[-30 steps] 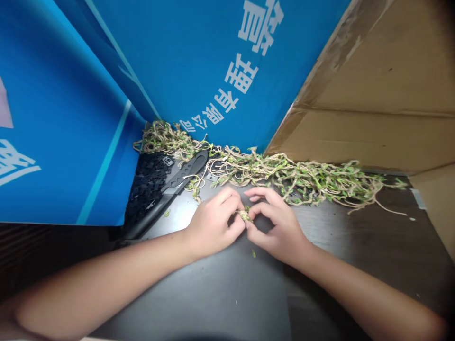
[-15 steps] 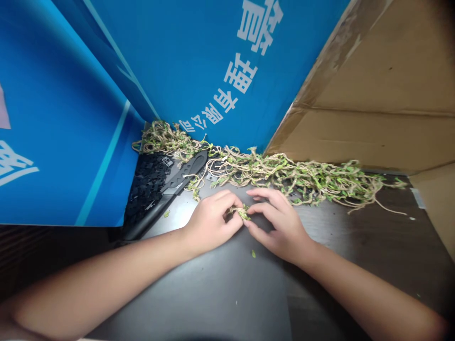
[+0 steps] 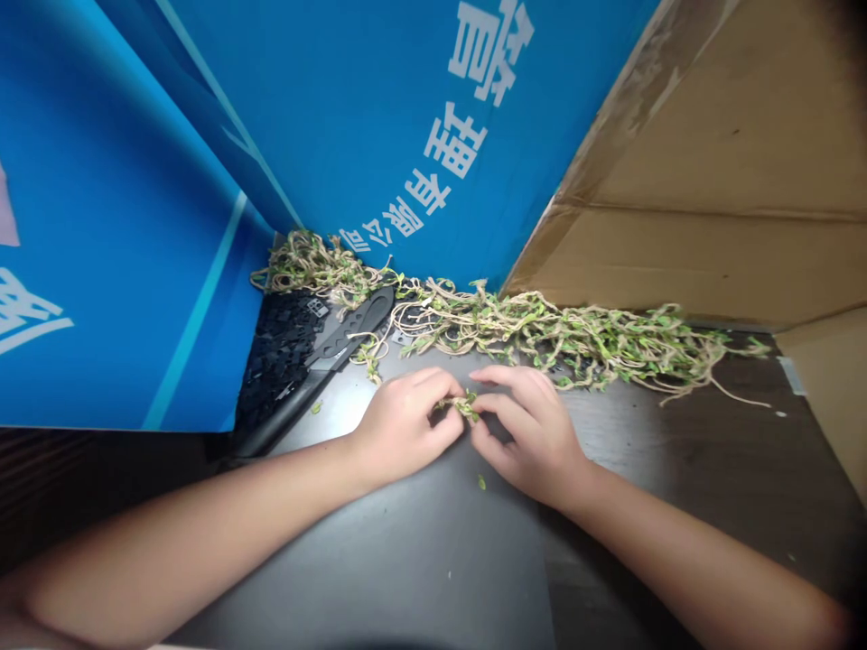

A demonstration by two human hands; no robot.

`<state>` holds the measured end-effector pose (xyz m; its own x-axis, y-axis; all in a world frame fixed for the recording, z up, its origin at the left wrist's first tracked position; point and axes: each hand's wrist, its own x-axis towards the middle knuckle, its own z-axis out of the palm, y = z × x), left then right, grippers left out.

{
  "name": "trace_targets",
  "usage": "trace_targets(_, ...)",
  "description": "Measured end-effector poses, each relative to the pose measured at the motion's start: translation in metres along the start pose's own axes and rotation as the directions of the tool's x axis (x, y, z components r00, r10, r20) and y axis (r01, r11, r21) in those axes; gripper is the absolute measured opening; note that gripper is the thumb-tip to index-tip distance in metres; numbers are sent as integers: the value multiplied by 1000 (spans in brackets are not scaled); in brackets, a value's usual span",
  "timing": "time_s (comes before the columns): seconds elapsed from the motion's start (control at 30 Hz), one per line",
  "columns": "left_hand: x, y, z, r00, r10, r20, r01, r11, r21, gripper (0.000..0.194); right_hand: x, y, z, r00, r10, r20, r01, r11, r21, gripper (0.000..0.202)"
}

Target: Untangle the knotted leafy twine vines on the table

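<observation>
A short piece of leafy twine [image 3: 464, 405], tan cord with small green leaves, is between my two hands over the grey tabletop [image 3: 379, 560]. My left hand [image 3: 403, 424] pinches its left part between thumb and curled fingers. On its right end, the thumb and fingertips of my right hand [image 3: 532, 433] close in a pinch; the index finger is raised apart. Part of the twine is hidden behind my fingers. Just beyond my hands lies a long tangled heap of the same leafy twine [image 3: 596, 343].
Another twine bundle [image 3: 315, 266] sits at the back left, above a pile of small black pieces [image 3: 277, 352]. A long black tool [image 3: 331, 357] lies slantwise there. Blue printed panels [image 3: 379, 117] and a cardboard wall [image 3: 711, 253] enclose the back. A loose leaf [image 3: 481, 482] lies near my hands.
My right thumb and fingers have drawn closer together at the twine's right end. The left hand stays almost where it was, and the heap is unchanged.
</observation>
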<state>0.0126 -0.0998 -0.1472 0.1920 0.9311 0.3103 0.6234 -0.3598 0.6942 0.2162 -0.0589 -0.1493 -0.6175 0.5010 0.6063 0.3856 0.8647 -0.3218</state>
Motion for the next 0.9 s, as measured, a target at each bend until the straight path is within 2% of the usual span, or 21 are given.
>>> trace_targets(0.27,1,1,1,1000,23,-5,-22,997,70,9,2,2,3,980,182,76,-195,946,260,16)
trace_targets(0.4,3,-1,0,999,30,15,-31,999,24,9,6,5,0,968,216,128,-249,894,372,14)
trace_targets(0.5,5,-3,-2,999,39,27,-37,995,-91,9,6,6,-3,971,188,145,-229,905,359,15)
trace_targets(0.7,8,-1,-6,999,33,30,-26,978,-206,6,1,7,-6,996,84,40,-89,982,164,22)
trace_targets(0.8,7,-1,-7,998,45,46,-34,976,-215,6,1,9,-4,995,93,42,-99,978,183,17)
trace_targets(0.9,6,-1,-6,998,57,17,-52,976,-213,18,0,10,-4,989,135,66,-147,959,243,12)
